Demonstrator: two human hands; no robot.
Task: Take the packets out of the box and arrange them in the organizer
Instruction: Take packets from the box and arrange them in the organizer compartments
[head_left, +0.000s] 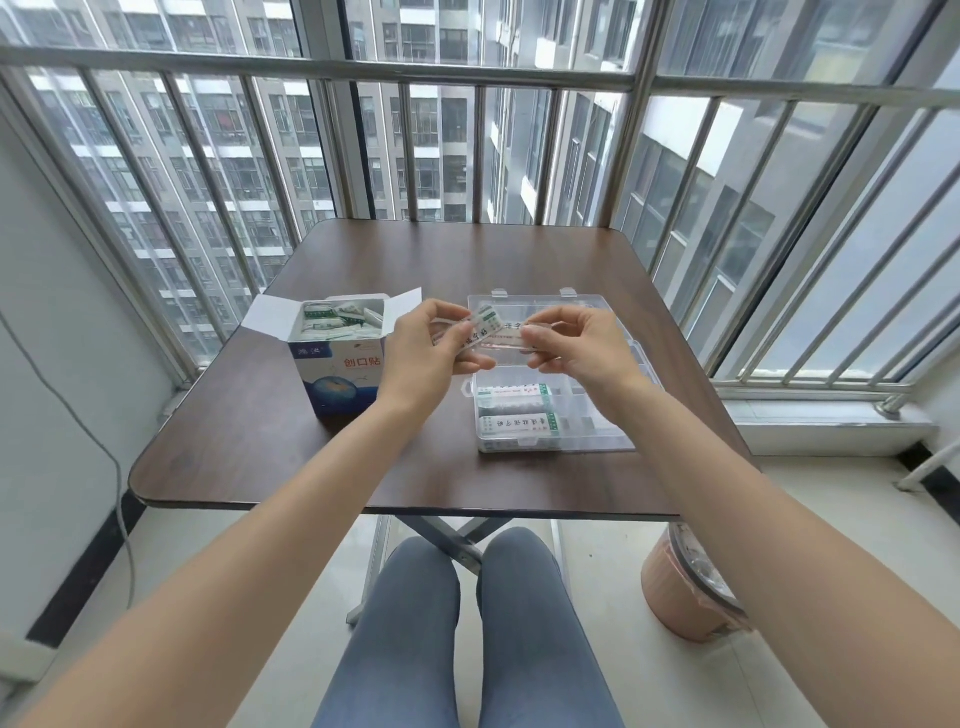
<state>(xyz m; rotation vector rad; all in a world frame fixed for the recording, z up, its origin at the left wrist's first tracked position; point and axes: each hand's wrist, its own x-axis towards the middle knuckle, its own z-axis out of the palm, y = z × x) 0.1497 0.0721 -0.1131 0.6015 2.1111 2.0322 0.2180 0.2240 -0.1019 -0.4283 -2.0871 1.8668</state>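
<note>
2 hands (431, 345) (571, 343) hold packets (485, 330); box (337, 374) reads "创口贴".

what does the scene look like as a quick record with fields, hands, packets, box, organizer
left hand: pinches one end of the held packets
right hand: pinches the other end
held packets: in the air above the organizer
box: open, on the table, packets inside
organizer: clear, lid open, two packets in its near-left compartments

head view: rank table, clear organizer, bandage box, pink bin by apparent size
1. table
2. clear organizer
3. bandage box and pink bin: look alike in size, and the bin is partly hidden by the arm, so unranked.
</note>
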